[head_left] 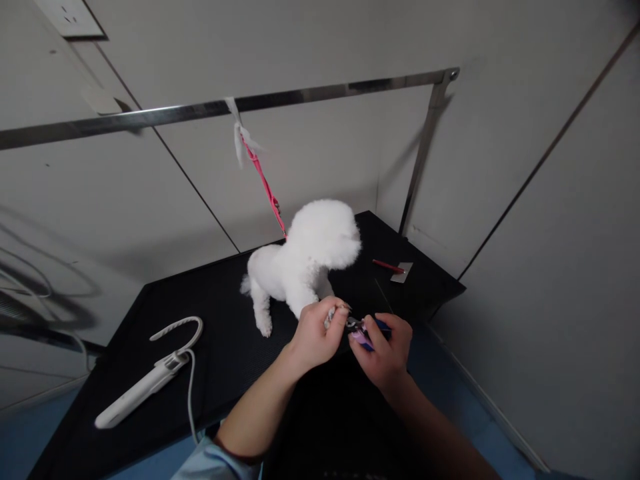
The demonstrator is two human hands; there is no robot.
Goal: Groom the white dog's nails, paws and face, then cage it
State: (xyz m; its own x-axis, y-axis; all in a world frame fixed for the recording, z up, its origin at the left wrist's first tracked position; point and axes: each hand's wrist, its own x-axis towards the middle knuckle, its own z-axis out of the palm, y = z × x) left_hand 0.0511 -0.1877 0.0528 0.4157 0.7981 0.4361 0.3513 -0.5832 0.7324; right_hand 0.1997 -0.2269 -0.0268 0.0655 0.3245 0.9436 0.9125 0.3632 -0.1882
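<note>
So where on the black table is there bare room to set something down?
Bare table: between the corded white tool and the dog; right of the brush, toward the corner. Crowded: around left hand, paw, right hand, clippers.

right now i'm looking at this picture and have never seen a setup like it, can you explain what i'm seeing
There is no machine here: a person works with two bare hands, and the single picture comes from a camera on their head, looking forward and down. The left hand holds a paw of a fluffy white dog. The right hand grips small clippers near that paw. The dog is on a black table, with a pink leash running up to a metal bar. Also on the table are a white corded tool and a red-handled tool.
</note>
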